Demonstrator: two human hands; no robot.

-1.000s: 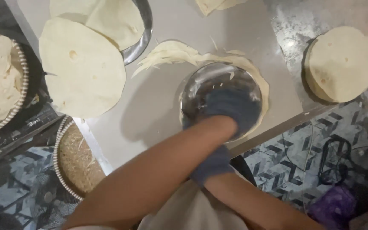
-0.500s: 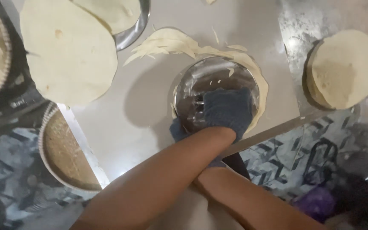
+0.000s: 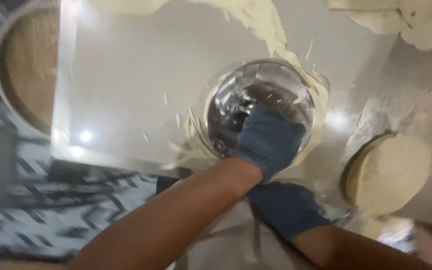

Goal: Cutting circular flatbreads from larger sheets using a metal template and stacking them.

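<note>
1 steel bowl (image 3: 256, 100), 2 gloved hands (image 3: 268, 140), 1 basket (image 3: 23, 65).

A pale steel worktop (image 3: 136, 85) carries a shiny metal bowl (image 3: 236, 100) at centre, dough trimmings (image 3: 276, 35) at twelve, stacked flatbreads (image 3: 388, 172) at four.

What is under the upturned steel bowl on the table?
Thin dough shows as a ragged fringe around the steel bowl, with scraps on the table. The left hand presses the bowl; dough beneath it is hidden.

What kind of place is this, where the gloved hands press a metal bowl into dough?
Probably a flatbread-making kitchen or small food workshop. A steel worktable carries rolled dough, a metal bowl cuts rounds from it, and a stack of cut rounds sits beside.
</note>
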